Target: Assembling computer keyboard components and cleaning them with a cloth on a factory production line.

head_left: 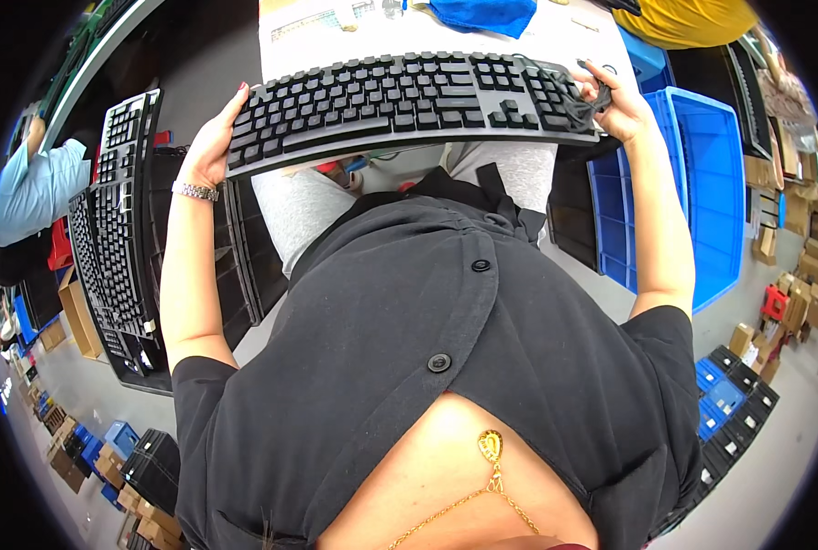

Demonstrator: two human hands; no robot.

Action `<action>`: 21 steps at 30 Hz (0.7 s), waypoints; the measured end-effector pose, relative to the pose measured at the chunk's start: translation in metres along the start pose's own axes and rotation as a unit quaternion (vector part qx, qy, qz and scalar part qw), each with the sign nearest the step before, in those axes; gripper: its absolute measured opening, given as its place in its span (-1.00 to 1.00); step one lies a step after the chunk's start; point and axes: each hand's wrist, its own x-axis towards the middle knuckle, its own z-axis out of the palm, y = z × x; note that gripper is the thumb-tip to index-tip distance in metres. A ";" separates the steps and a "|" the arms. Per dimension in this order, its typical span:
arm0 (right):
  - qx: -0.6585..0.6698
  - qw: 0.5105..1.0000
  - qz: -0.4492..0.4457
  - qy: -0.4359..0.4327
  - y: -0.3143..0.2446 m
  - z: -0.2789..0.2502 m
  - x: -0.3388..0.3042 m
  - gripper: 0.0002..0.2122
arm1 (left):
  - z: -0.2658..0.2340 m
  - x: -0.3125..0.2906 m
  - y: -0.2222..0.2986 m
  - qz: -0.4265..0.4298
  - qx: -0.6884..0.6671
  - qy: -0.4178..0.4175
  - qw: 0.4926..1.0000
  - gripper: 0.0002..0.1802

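Note:
A black computer keyboard [363, 103] spans the space between my hands, keys facing up, above my lap at the near edge of a white work table [290, 50]. My left hand [215, 139] grips its left end, thumb along the upper corner. At the other end, my right hand [618, 103] is closed around the keyboard's edge together with a bundled black cable [585, 108], which lies over the rightmost keys. The undersides of both hands' grips are hidden by the keyboard.
More keyboards [116, 234] stand stacked in a dark tray on the left. A blue plastic crate [702, 183] is close by my right arm. A blue cloth [487, 14] lies on the table's far part. Co-workers' sleeves, one light blue [47, 188], one yellow [693, 20], show nearby.

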 end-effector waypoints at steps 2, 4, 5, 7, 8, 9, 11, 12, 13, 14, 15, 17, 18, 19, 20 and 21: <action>0.046 0.999 -0.006 0.000 -0.001 -0.003 0.003 -0.78 | -0.004 0.003 -0.001 -0.013 -0.011 -0.007 1.000 -0.58; 0.094 0.996 -0.013 0.000 -0.003 -0.008 0.004 -0.79 | -0.008 0.009 -0.003 -0.039 -0.032 -0.022 0.998 -0.63; 0.118 0.993 -0.016 0.000 -0.004 -0.010 0.004 -0.79 | -0.011 0.012 -0.004 -0.051 -0.042 -0.030 0.997 -0.66; 0.164 0.986 -0.018 -0.006 -0.005 -0.010 0.008 -0.79 | -0.029 0.022 -0.007 -0.068 -0.055 -0.052 0.995 -0.68; 0.187 0.982 -0.020 -0.008 -0.006 -0.010 0.010 -0.79 | -0.037 0.026 -0.007 -0.086 -0.066 -0.078 0.991 -0.70; 0.210 0.977 -0.021 -0.012 -0.006 -0.010 0.011 -0.79 | -0.045 0.031 -0.006 -0.102 -0.078 -0.104 0.986 -0.72; 0.232 0.972 -0.020 -0.018 -0.007 -0.011 0.016 -0.79 | -0.049 0.034 -0.004 -0.117 -0.091 -0.128 0.981 -0.73; 0.219 0.974 -0.040 -0.031 -0.006 -0.012 0.019 -0.79 | -0.043 0.035 -0.003 -0.126 -0.088 -0.094 0.984 -0.74; 0.207 0.975 -0.059 -0.047 -0.005 -0.013 0.023 -0.79 | -0.032 0.032 0.000 -0.134 -0.085 -0.060 0.986 -0.74; 0.194 0.976 -0.077 -0.063 -0.003 -0.013 0.027 -0.79 | -0.024 0.030 0.003 -0.142 -0.083 -0.024 0.986 -0.74; 0.182 0.976 -0.094 -0.079 0.000 -0.013 0.031 -0.79 | -0.023 0.029 0.005 -0.149 -0.081 0.013 0.985 -0.74; 0.166 0.979 -0.101 -0.069 0.011 -0.009 0.041 -0.78 | -0.041 0.031 0.009 -0.206 -0.128 -0.051 0.969 -0.73; 0.150 0.981 -0.114 -0.049 0.020 -0.006 0.046 -0.78 | -0.047 0.035 0.007 -0.200 -0.135 -0.040 0.970 -0.73; 0.134 0.982 -0.126 -0.031 0.028 -0.002 0.049 -0.77 | -0.043 0.037 0.003 -0.192 -0.139 -0.037 0.971 -0.72; 0.118 0.983 -0.139 -0.012 0.035 0.003 0.052 -0.76 | -0.041 0.038 0.001 -0.183 -0.144 -0.034 0.972 -0.71; 0.092 0.983 -0.158 -0.006 0.040 0.007 0.051 -0.74 | -0.035 0.034 0.005 -0.208 -0.146 -0.052 0.966 -0.68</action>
